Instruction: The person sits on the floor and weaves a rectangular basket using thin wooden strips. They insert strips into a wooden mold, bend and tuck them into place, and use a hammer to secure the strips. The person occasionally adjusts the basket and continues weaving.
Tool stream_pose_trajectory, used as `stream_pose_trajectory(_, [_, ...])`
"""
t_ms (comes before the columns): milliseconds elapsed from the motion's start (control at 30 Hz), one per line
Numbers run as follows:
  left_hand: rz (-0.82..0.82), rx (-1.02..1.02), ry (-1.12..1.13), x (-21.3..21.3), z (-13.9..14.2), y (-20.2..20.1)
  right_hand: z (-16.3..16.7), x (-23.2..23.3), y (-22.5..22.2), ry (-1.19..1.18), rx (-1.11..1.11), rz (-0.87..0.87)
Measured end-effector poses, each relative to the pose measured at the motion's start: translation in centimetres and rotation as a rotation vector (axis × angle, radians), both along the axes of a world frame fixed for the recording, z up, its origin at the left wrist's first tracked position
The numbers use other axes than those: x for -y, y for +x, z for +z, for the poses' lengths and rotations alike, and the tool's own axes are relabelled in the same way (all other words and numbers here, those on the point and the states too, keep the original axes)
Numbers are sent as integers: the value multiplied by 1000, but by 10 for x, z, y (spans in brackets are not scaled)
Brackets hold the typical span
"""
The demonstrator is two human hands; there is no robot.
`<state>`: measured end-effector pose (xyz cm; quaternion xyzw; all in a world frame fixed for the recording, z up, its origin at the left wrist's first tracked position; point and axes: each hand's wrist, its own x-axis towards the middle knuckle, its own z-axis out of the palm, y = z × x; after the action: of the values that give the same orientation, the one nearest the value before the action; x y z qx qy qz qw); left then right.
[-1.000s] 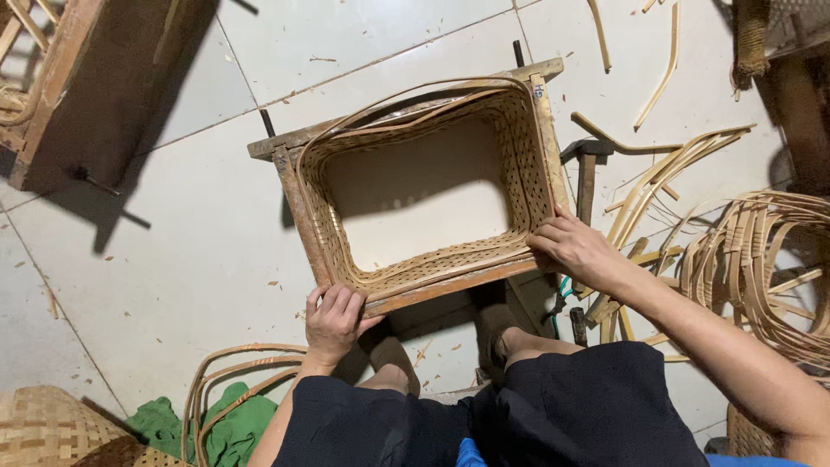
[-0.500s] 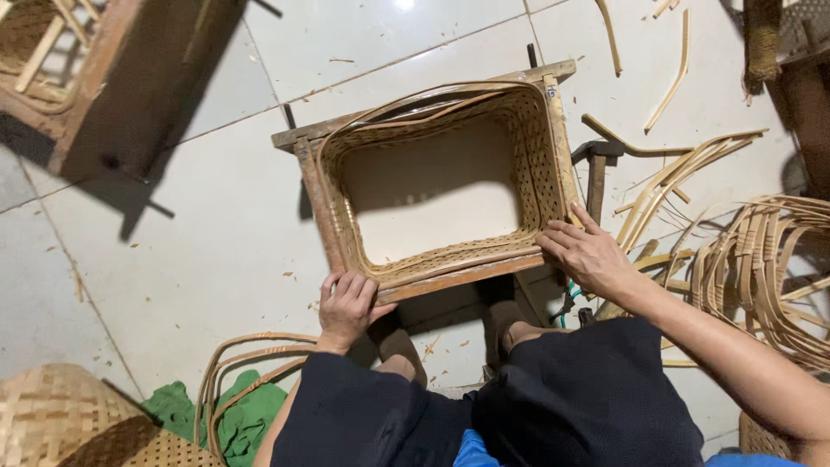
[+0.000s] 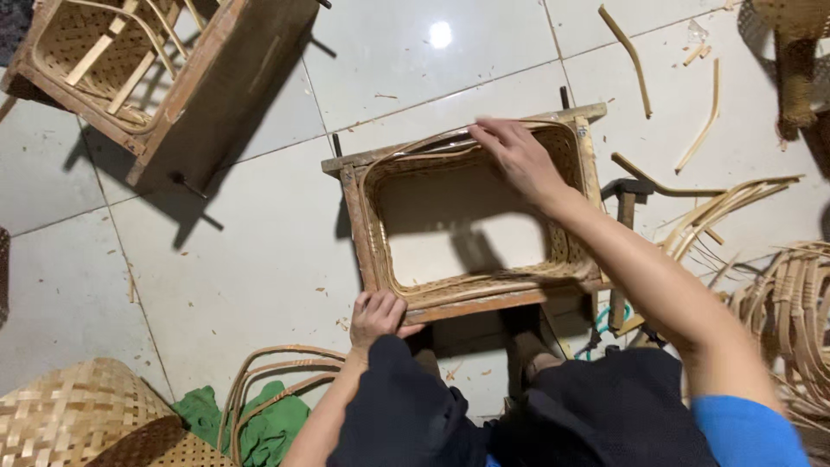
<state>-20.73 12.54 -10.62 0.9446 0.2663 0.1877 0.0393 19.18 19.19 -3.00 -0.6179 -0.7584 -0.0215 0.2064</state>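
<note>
Rectangular wooden frame [image 3: 474, 220] with woven rattan rim, apparently bottomless, flat on pale tiled floor [image 3: 259, 251], centre.

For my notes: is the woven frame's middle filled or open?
Open: floor tile shows through the frame middle; weaving lines only its rim.

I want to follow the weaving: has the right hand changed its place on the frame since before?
Yes. The right hand went from the near right corner of the wooden frame to its far edge.
</note>
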Motion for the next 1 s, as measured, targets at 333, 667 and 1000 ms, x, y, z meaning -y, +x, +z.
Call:
stream_pose_trajectory(333, [-6,-61,-18,-3,-5,-2,-36,-48,-24,152,98,70])
stream_pose_trajectory(667, [344,496,-415,-78,-4,19,-50,-15,-24,7,31,52])
stream_pose_trajectory(1000, [490,462,-1538,-183,-7,19,-57,7,-27,-28,-23,83])
